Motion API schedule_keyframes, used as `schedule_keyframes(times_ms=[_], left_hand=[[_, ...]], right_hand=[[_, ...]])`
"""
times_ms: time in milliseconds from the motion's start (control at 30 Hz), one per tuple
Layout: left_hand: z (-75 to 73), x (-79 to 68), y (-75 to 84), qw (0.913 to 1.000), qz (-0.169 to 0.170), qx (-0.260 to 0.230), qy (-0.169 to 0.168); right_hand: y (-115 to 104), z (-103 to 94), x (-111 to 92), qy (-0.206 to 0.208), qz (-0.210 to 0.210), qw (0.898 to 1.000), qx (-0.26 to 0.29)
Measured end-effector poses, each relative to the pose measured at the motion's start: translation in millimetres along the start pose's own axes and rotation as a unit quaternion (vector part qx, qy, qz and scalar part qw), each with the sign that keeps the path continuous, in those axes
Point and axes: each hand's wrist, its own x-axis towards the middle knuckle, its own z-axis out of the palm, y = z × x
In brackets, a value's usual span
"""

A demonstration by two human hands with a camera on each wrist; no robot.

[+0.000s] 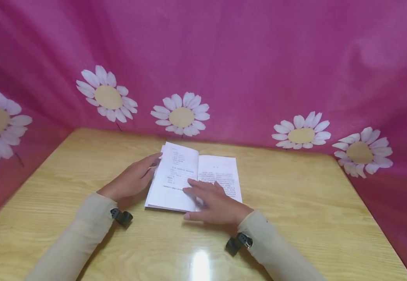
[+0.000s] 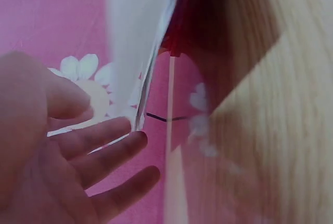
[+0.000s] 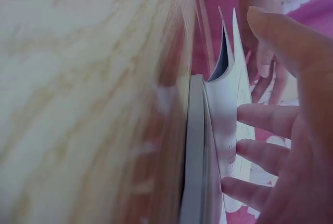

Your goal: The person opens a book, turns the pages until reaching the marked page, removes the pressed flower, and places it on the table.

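Note:
An open book [image 1: 175, 195] with printed pages lies on the wooden table, its left side lifted and its right side flat. At the left edge my left hand [image 1: 133, 179] touches the raised side, and some fingertips are hidden behind it in the head view. In the left wrist view, straight fingers [image 2: 112, 156] meet the edge of the raised pages [image 2: 140, 78], with the thumb apart from them. My right hand [image 1: 214, 203] reaches over the lower right page, straight fingertips on the paper near the fold. The right wrist view shows those fingers [image 3: 265, 154] against the pages [image 3: 221, 109].
The wooden table [image 1: 312, 218] extends around the book on every side. Behind it hangs a pink curtain [image 1: 224, 70] printed with large white flowers. Each wrist wears a black strap, the left strap [image 1: 121, 217] and the right strap [image 1: 238, 244].

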Motion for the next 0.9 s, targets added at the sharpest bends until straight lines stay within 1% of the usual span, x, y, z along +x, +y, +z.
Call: schedule_keyframes(times_ms=[100, 167, 233, 333, 400, 467, 567, 633, 667, 800, 900], left_hand=[[0.5, 0.4, 2.2, 0.9997, 0.021, 0.002, 0.01], [2.9, 0.7, 4.2, 0.9991, 0.035, 0.023, 0.005], [6.8, 0.6, 6.8, 0.9978, 0.042, 0.049, -0.013], [13.8, -1.5, 9.6, 0.994, 0.049, 0.081, -0.055], [17.5, -3.1, 11.3, 0.9921, 0.043, 0.085, -0.082], [19.9, -4.2, 11.7, 0.9909, 0.031, 0.086, -0.099], [20.8, -4.5, 11.9, 0.9902, 0.007, 0.086, -0.109], [21.2, -4.6, 11.4, 0.9891, 0.001, 0.092, -0.115], [21.8, -4.6, 11.0, 0.9882, 0.003, 0.098, -0.118], [23.6, -5.6, 9.8, 0.9851, 0.026, 0.118, -0.123], [23.6, -7.5, 10.5, 0.985, 0.021, 0.121, -0.121]], right_hand=[[0, 0.4, -1, -0.001, 0.002, 1.0, -0.016], [-1, 0.3, -2, 0.0, 0.003, 1.0, -0.023], [-2, 0.5, -3, 0.0, 0.004, 1.0, -0.024], [-2, 1.7, -6, -0.005, 0.007, 1.0, -0.026], [-2, 2.6, -6, -0.005, 0.01, 1.0, -0.029], [-2, 2.8, -6, -0.002, 0.008, 0.999, -0.032], [-2, 1.9, -3, 0.007, -0.005, 0.999, -0.034], [-1, 0.3, -2, 0.012, -0.017, 0.999, -0.028], [1, -0.5, -2, 0.015, -0.023, 0.999, -0.022], [10, -5.5, -6, 0.042, -0.02, 0.999, 0.005], [19, -10.6, -11, 0.064, -0.001, 0.998, 0.019]])
